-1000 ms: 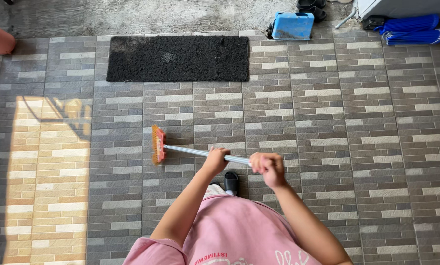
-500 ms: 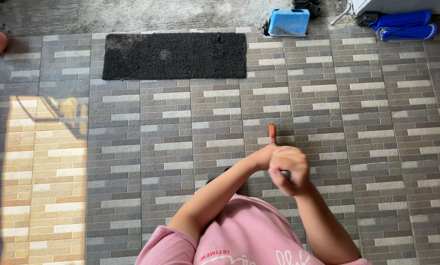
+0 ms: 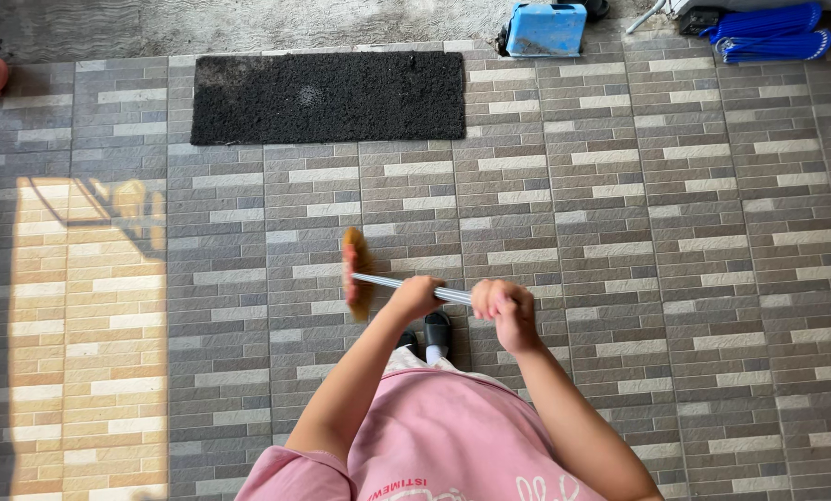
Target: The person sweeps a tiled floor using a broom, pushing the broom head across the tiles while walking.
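Both hands are clamped on the broom's metal handle [image 3: 392, 282], which runs sideways, the left hand [image 3: 417, 297] nearer the orange bristle head [image 3: 354, 272] lying just left of its fingers, the right hand [image 3: 505, 311] behind.

— I'm seeing an orange-bristled broom [image 3: 356, 272] with a silvery handle, and a pink shirt [image 3: 443, 431] below it.
— And the ground?
— I'm looking at a floor [image 3: 675, 241] tiled in grey, brown and cream bricks, glowing yellow on the left. I'm also seeing a black doormat [image 3: 327, 96], a light-blue dustpan [image 3: 545, 28] and blue bundles [image 3: 773, 32].
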